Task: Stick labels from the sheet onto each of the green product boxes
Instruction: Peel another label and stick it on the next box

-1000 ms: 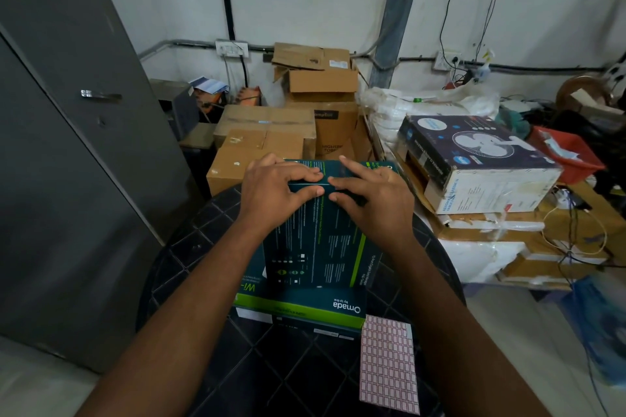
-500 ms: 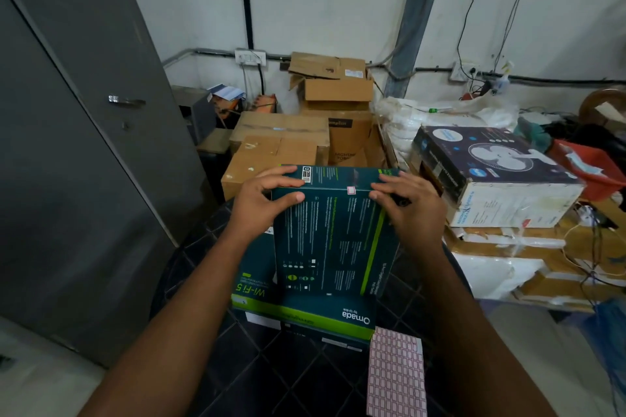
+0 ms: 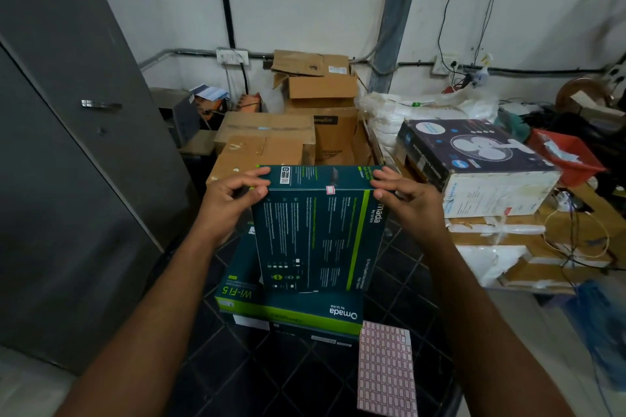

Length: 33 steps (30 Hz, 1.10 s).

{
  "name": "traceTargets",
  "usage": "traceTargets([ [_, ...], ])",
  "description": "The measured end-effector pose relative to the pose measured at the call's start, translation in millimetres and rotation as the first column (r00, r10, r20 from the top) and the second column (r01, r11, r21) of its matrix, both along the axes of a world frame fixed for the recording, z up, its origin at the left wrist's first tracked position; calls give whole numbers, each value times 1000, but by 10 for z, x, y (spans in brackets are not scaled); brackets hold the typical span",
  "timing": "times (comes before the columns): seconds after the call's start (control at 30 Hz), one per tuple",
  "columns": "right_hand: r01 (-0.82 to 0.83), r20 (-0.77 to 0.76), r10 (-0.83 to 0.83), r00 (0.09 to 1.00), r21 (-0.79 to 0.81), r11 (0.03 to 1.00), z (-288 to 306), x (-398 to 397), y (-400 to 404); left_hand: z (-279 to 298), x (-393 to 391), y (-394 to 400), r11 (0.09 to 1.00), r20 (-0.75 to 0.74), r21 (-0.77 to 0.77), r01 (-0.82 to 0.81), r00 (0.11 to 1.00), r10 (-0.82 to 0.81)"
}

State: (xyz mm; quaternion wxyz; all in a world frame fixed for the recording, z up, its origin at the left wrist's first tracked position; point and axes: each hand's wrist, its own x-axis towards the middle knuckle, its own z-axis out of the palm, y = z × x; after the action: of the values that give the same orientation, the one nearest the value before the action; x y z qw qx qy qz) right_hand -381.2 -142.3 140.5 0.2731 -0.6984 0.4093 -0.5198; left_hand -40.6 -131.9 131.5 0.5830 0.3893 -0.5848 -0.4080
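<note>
I hold a dark green product box (image 3: 315, 234) tilted up above the round black table (image 3: 237, 366). My left hand (image 3: 230, 200) grips its top left corner and my right hand (image 3: 403, 196) grips its top right corner. A small white label with a pink border (image 3: 329, 190) sits on the box's top edge, between my hands. Under the held box lies another green box (image 3: 288, 306) marked Wi-Fi 5 and Omada, flat on the table. The pink label sheet (image 3: 386, 369) lies on the table to the right of that box.
Brown cardboard boxes (image 3: 267, 142) are stacked behind the table against the wall. A fan carton (image 3: 474, 162) rests on packages at the right, with a red tray (image 3: 565, 159) and cables beyond. A grey metal cabinet (image 3: 67, 145) stands at the left.
My fingers were pressing together at the middle of the box's top edge; they have moved apart to its corners, uncovering the label. The box now sits higher and more upright.
</note>
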Motion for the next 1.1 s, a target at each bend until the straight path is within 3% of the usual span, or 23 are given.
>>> traceTargets([
  [0.07, -55, 44, 54, 998, 21, 998, -15, -84, 8, -30, -6, 23, 1000, -52, 26, 10, 999, -9],
  [0.17, -8, 126, 3, 992, 40, 999, -33, -79, 16, -12, -14, 35, 1000, -37, 8, -24, 999, 25],
  [0.27, 23, 235, -60, 970, 157, 987, -46, -32, 72, -25, -39, 69, 1000, -30, 21, -21, 999, 21],
  [0.37, 80, 367, -209, 906, 336, 939, -120, -32, 234, -108, -103, 172, 988, -194, 103, -112, 972, 130],
  [0.4, 135, 296, -272, 916, 410, 902, -178, -33, 281, -140, -126, 211, 965, -222, 176, -194, 947, 231],
  [0.47, 180, 99, -293, 951, 595, 784, -248, 15, 357, -221, -149, 299, 872, -88, 355, -337, 917, 390],
  [0.53, 58, 85, -188, 978, 760, 647, -266, 111, 445, -318, -135, 366, 781, 69, 536, -321, 938, 339],
  [0.6, -71, 186, -152, 971, 828, 557, -258, 188, 515, -363, -136, 411, 724, 19, 668, -175, 976, 219],
  [0.7, -176, 315, -182, 931, 828, 532, -222, 206, 531, -265, -176, 447, 749, -122, 661, -39, 980, 158],
  [0.87, -295, 460, -222, 860, 803, 518, -250, 142, 601, -248, -74, 487, 762, -115, 647, 6, 989, 90],
  [0.93, -327, 502, -203, 841, 770, 548, -305, 151, 664, -241, -80, 530, 762, -215, 642, 86, 974, 71],
  [1.1, -312, 555, -188, 810, 679, 665, -532, 212, 797, -419, -202, 550, 791, -293, 611, 33, 937, 188],
])
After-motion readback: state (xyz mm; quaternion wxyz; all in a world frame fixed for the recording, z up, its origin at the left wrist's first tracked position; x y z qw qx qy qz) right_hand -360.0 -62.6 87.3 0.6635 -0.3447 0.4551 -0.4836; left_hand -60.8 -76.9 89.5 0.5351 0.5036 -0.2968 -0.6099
